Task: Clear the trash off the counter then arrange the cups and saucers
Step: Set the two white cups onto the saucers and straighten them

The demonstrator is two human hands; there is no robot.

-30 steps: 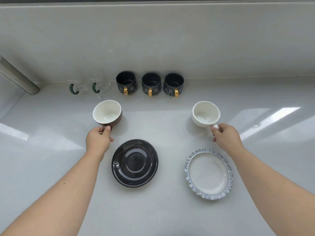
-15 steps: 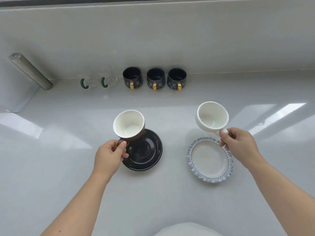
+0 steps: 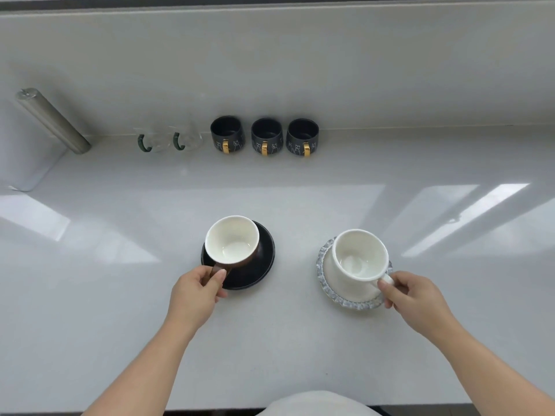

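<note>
My left hand (image 3: 196,291) pinches the handle of the brown cup (image 3: 232,242), thumb and fingers closed around it so the handle is mostly hidden; the cup sits over the left part of the black saucer (image 3: 258,265), and I cannot tell whether its base touches the saucer or hangs just above it. My right hand (image 3: 413,298) is closed the same way on the handle of the white cup (image 3: 357,259), only a bit of handle showing past my fingertips. That cup covers most of the clear-rimmed saucer (image 3: 322,259), leaving just its rippled edge visible; again contact underneath is hidden. Along the back wall stand three dark mugs (image 3: 266,136) with gold handles, and left of them two clear glass cups (image 3: 168,141) whose bodies nearly vanish against the pale counter (image 3: 90,295), only the green handles reading clearly. A metal cylinder (image 3: 52,120) leans at far left.
</note>
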